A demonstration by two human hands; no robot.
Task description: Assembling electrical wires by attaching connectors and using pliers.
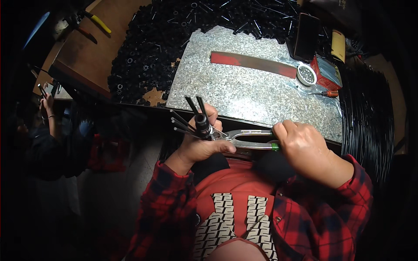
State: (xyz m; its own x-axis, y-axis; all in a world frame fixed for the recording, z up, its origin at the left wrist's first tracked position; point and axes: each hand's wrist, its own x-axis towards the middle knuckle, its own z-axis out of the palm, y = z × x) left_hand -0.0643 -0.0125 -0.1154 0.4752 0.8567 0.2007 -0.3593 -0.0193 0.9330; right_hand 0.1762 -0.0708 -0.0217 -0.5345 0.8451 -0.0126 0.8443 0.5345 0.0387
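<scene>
Head view: the left hand (201,147) is clenched around a black hub (203,124) with thin rods (185,119) fanning up and left. The right hand (305,150) grips the pliers (246,139), which lie level; their nose meets the hub from the right. Both are held just before the metal-topped desk (261,95).

Left hand (198,145) closed round small black part with thin rods (197,119). Right hand (305,150) squeezes pliers (248,138), nose at part. Behind: galvanised sheet (244,93) on surface, heap of black parts (148,48), small white dish (306,74).
</scene>
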